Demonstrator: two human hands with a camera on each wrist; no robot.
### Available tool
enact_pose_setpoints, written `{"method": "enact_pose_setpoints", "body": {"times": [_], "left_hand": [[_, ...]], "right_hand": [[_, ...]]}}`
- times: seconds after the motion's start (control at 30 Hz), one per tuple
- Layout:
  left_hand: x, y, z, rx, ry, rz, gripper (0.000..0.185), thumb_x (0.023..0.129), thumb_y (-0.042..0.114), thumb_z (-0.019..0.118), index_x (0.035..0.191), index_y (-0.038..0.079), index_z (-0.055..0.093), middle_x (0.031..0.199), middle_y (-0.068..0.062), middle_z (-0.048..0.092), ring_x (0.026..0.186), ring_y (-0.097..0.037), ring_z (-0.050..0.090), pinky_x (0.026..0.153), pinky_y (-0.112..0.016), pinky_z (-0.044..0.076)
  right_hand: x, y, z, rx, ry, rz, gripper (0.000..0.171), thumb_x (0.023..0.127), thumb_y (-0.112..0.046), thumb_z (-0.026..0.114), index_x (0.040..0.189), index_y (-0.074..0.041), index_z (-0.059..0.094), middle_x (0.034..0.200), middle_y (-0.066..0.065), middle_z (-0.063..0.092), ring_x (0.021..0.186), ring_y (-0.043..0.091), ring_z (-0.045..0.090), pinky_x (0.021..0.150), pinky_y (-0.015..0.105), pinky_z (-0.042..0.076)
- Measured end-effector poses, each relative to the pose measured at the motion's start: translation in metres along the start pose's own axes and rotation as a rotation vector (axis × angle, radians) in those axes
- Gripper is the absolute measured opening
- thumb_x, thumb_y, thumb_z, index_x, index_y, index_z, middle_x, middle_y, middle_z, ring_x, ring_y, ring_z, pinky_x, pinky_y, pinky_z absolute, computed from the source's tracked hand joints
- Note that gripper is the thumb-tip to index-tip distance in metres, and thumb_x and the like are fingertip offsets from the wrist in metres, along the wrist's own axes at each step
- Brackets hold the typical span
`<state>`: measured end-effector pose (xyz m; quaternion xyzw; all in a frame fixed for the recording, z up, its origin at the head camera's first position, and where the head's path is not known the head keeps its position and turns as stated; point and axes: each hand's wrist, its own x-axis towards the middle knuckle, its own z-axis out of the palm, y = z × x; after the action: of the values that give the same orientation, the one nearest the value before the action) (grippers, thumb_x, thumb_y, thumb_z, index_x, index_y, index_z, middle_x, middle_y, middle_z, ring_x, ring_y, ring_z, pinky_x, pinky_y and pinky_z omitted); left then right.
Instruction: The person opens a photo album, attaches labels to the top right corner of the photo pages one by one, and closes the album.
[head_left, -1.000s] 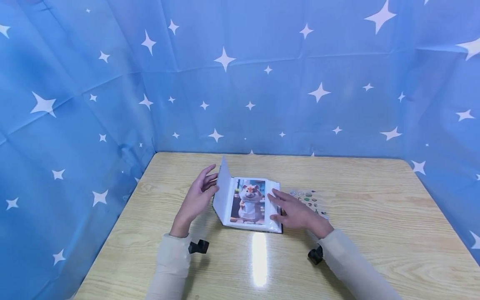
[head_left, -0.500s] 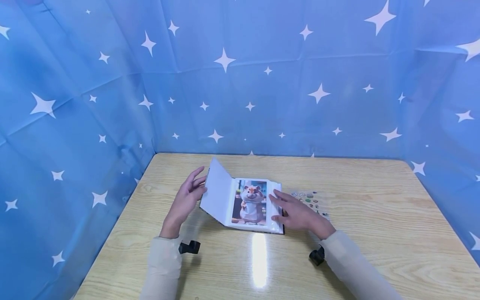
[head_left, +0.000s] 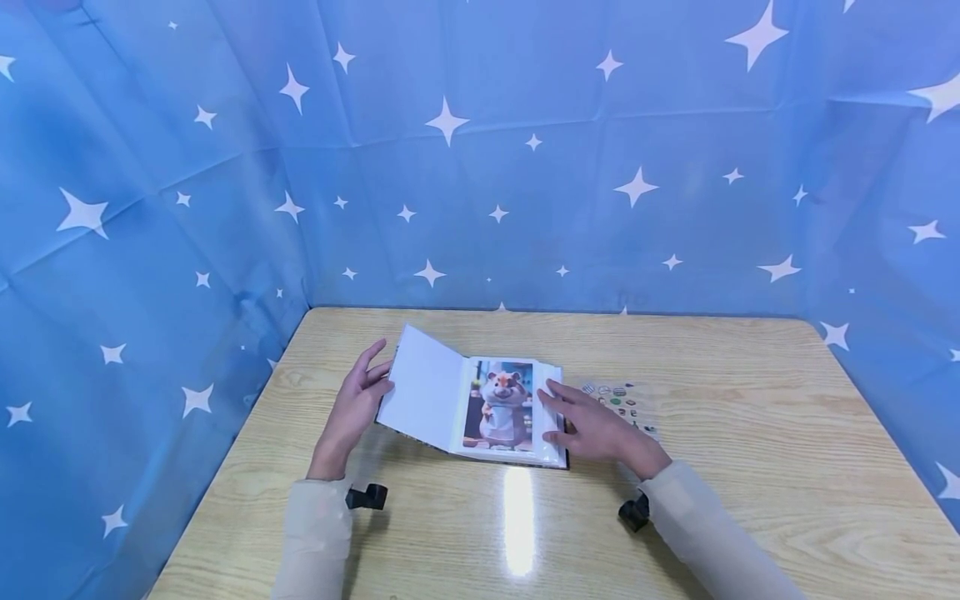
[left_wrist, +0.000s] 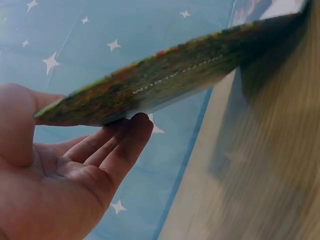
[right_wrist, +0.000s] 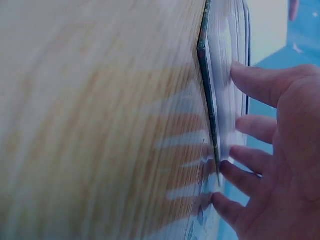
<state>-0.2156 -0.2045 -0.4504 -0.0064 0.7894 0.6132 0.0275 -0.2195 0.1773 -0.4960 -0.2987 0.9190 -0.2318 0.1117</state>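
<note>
Lower than a second ago lay the cover [head_left: 420, 392], resting on the left hand [head_left: 352, 408] and its straight fingers. Flat and open, the right hand [head_left: 592, 427] pressed the album [head_left: 510, 408] pages.

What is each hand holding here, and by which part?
Left hand props the album's cover from beneath with straight fingers; right hand presses the pages' right edge. No closed grip.

Cream sleeves [head_left: 315, 533], black wrist cameras [head_left: 365, 497]

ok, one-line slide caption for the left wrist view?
Left hand fingers support the album cover from below, above the wooden table.
</note>
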Motion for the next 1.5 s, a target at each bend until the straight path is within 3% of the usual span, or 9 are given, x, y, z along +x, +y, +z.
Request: {"method": "enact_pose_setpoints", "body": {"times": [0.4,0.93,1.2,1.5], "left_hand": [[0.002,-0.013,-0.007,0.043,0.027,-0.055,0.064,0.1,0.007,0.044,0.158,0.026,0.024,0.148,-0.016,0.049,0.131,-0.035,0.05,0.109,-0.053,0.037],[0.003,-0.022,-0.01,0.074,0.06,-0.132,0.06,0.102,0.015,0.048,0.157,0.019,0.024,0.149,-0.018,0.047,0.14,-0.033,0.04,0.119,-0.051,0.024],[0.006,-0.026,-0.009,0.115,0.088,-0.181,0.057,0.103,0.02,0.048,0.156,0.016,0.027,0.147,-0.018,0.049,0.14,-0.035,0.04,0.118,-0.053,0.025],[0.004,-0.031,-0.008,0.153,0.094,-0.222,0.058,0.103,0.024,0.048,0.155,0.013,0.028,0.144,-0.02,0.05,0.136,-0.038,0.044,0.109,-0.054,0.036]], "right_hand": [[0.0,0.0,0.0,0.006,-0.011,0.009,0.071,0.099,-0.038,0.06,0.155,-0.007,0.029,0.163,0.019,0.019,0.147,0.042,0.023,0.115,0.057,0.028],[0.001,0.0,0.0,0.01,-0.022,0.016,0.071,0.099,-0.038,0.059,0.156,-0.007,0.028,0.163,0.019,0.018,0.147,0.041,0.022,0.115,0.056,0.028],[0.001,0.0,0.0,0.01,-0.027,0.027,0.071,0.099,-0.039,0.059,0.156,-0.009,0.028,0.164,0.016,0.017,0.148,0.04,0.021,0.116,0.055,0.028],[0.0,-0.001,0.0,0.011,-0.023,0.026,0.071,0.099,-0.038,0.059,0.156,-0.008,0.028,0.164,0.018,0.018,0.148,0.041,0.022,0.115,0.057,0.029]]}}
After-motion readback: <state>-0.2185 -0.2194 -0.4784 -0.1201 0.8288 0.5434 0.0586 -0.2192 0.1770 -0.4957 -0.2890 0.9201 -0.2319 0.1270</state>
